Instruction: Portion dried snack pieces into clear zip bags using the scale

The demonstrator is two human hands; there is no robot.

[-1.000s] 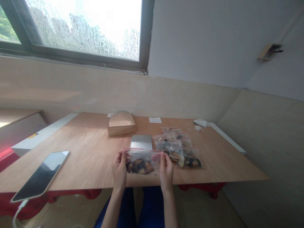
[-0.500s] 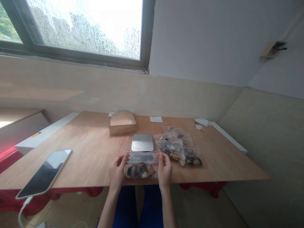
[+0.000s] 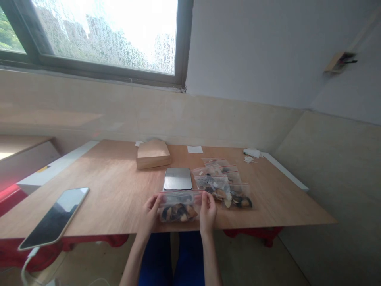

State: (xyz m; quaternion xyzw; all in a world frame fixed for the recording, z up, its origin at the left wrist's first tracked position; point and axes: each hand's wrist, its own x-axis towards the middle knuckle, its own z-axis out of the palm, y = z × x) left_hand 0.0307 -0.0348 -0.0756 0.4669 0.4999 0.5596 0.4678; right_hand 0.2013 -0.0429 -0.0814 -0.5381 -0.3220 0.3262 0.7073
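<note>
A clear zip bag (image 3: 179, 210) with a red-edged top holds dark and tan dried slices. It is held near the table's front edge. My left hand (image 3: 151, 212) pinches its upper left corner, and my right hand (image 3: 208, 210) pinches the upper right corner, so the top edge is stretched between them. Just beyond the bag lies a small scale (image 3: 177, 178) with a silver plate; the bag's top hides its near side. Right of the scale, several filled zip bags (image 3: 218, 186) overlap in a loose pile on the table.
Behind the scale, to its left, a brown paper bag (image 3: 153, 155) lies on the wooden table (image 3: 110, 182). A phone (image 3: 55, 218) with a white cable rests at the left front edge. White papers (image 3: 195, 149) and scraps (image 3: 252, 153) lie near the wall.
The held zip bag has shifted slightly right, its slices have moved a little inside, and both hands still grip its top corners. The other things stay where they were.
</note>
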